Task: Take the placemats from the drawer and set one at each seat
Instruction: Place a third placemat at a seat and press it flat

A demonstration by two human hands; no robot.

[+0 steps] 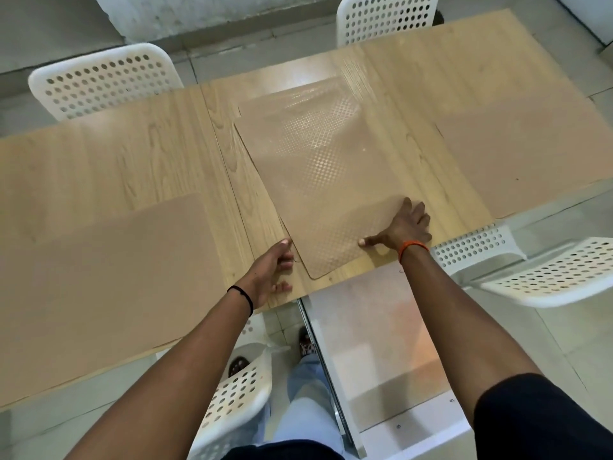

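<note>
Both hands are lying flat with fingers spread, the left hand point(278, 264) touching and the right hand point(403, 227) pressing the translucent dotted rectangular placemat point(318, 167) mid-table, which probably needs squaring and smoothing flat.

Light wood table point(99, 154), white perforated chairs point(106, 81) (four), pale tiled floor point(580, 343)

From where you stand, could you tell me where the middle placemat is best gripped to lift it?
Probably at the near rounded corner of the middle placemat, coming from the table's near edge: it lies flat, so only an edge can be pinched.
</note>
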